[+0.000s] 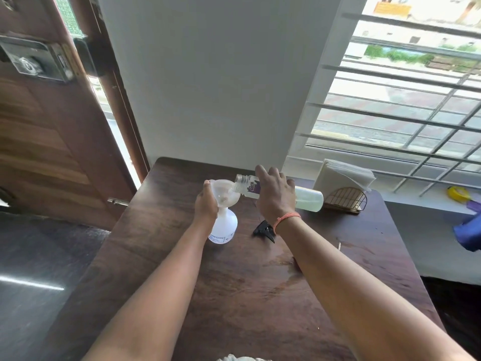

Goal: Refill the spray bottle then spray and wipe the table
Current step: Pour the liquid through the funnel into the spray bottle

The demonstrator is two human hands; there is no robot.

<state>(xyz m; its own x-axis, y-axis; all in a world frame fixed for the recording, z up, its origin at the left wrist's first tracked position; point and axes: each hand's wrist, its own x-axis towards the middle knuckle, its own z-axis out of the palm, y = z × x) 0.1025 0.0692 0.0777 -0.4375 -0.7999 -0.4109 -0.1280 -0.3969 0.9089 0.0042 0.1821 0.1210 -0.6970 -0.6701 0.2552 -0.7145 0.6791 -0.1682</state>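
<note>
A white translucent spray bottle (224, 227) stands upright on the dark wooden table (234, 295), its top off. A clear funnel (223, 192) sits in its neck, and my left hand (207, 204) grips the funnel's rim. My right hand (274, 195) holds a clear refill bottle (308, 198) with a purple label, tipped almost level, its open mouth over the funnel. The pale liquid lies toward the bottle's bottom end. The black spray head (264, 227) lies on the table just right of the spray bottle, partly hidden by my right wrist.
A brass wire holder (346, 200) with white napkins (343, 175) stands at the table's back right. On the window sill to the right lie a blue object (467, 231) and a yellow item (458, 194). A wooden door is at left. A white cloth peeks in at the bottom edge.
</note>
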